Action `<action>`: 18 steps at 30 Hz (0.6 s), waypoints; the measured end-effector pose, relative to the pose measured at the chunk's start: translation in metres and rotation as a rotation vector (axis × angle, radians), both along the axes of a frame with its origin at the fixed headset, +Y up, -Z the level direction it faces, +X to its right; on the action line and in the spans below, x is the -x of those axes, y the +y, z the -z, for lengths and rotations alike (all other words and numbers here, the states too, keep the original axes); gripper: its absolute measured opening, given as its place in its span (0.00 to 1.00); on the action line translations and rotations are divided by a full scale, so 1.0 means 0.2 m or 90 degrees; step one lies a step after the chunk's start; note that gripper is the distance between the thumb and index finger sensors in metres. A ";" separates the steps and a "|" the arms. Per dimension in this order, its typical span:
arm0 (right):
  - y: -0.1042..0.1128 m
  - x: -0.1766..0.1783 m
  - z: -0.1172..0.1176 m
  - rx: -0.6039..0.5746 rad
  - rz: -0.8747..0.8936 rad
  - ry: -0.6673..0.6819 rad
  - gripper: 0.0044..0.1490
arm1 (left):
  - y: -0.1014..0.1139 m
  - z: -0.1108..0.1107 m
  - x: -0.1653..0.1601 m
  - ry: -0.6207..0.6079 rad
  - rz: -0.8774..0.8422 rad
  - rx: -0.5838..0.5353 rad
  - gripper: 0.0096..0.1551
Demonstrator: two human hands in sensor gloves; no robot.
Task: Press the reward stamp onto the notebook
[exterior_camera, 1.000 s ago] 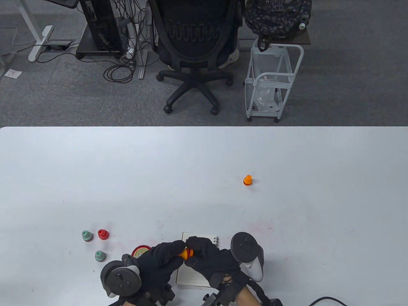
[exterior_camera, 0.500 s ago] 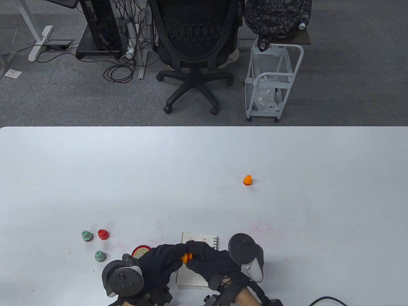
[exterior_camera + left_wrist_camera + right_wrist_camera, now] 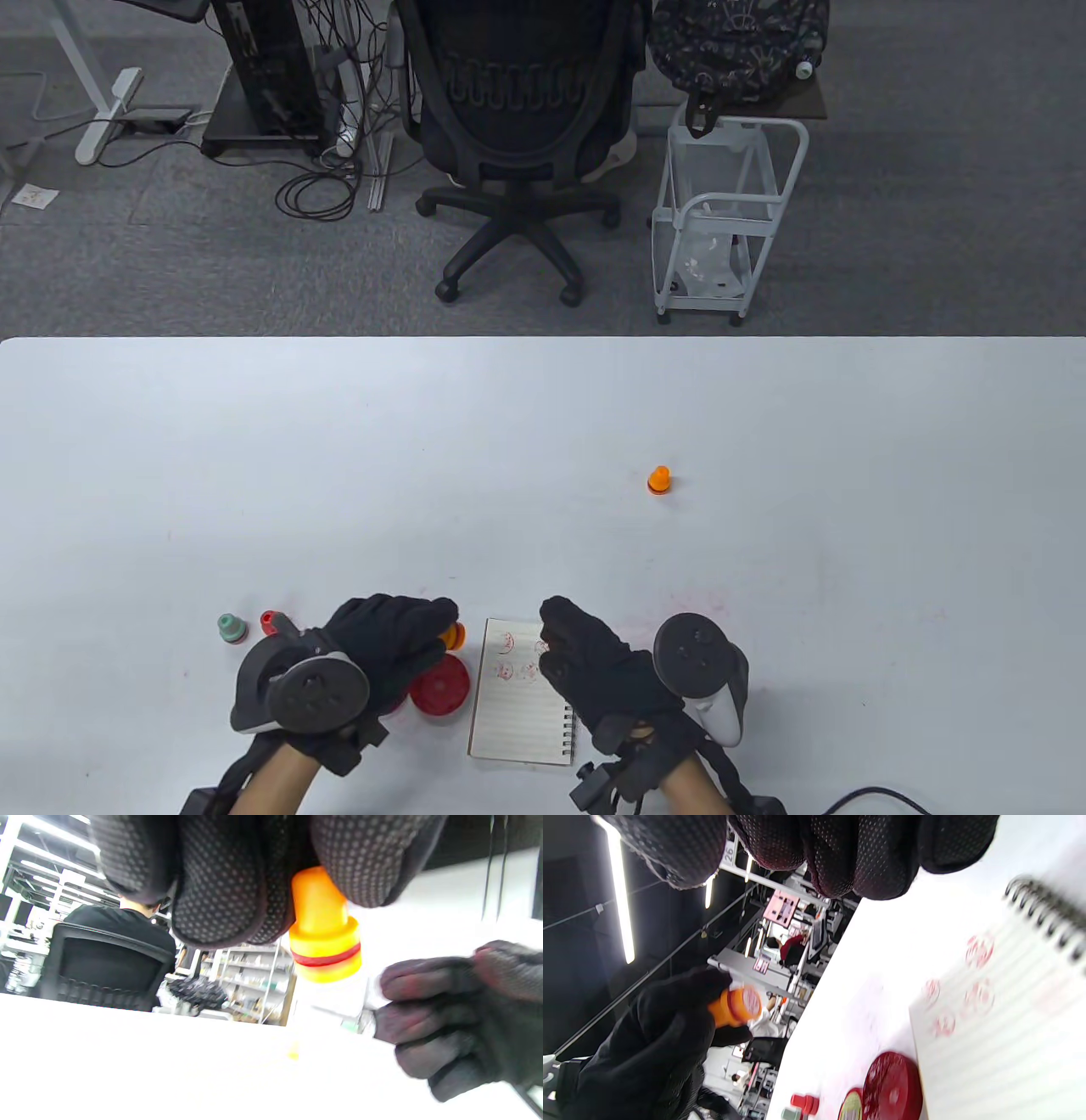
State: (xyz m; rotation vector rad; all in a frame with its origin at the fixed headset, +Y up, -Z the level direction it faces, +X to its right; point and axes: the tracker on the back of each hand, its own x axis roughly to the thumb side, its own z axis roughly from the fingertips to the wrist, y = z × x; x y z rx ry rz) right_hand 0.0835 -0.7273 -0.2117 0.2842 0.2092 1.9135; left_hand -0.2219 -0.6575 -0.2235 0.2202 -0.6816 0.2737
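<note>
The spiral notebook (image 3: 517,709) lies open near the table's front edge, with several red stamp marks at the top of its lined page (image 3: 1001,1035). My left hand (image 3: 441,630) grips an orange stamp (image 3: 456,635) by its handle, just left of the notebook and above the table. The stamp's round face points toward the notebook (image 3: 742,1005); its body shows a red band (image 3: 324,942). My right hand (image 3: 564,632) lies over the notebook's right side and holds nothing. A red round ink pad (image 3: 439,686) sits between my left hand and the notebook.
A second orange stamp (image 3: 658,480) stands alone farther back on the right. A green stamp (image 3: 230,628) and a red stamp (image 3: 270,622) stand left of my left hand. The white table (image 3: 543,441) reaches to the far edge, with an office chair beyond.
The hands, which met over the notebook on the orange stamp, have parted. My left hand moved left with the stamp. My right hand moved right, uncovering the stamped page and the ink pad.
</note>
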 end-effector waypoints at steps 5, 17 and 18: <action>0.01 -0.10 0.03 -0.010 -0.008 -0.048 0.42 | -0.01 0.20 0.05 0.035 0.211 0.086 0.26; 0.03 -0.12 0.03 -0.019 0.002 -0.049 0.41 | -0.36 0.37 0.12 0.078 0.452 0.202 0.27; 0.02 -0.12 0.03 -0.015 0.002 -0.049 0.41 | -0.37 0.37 0.13 0.082 0.448 0.209 0.28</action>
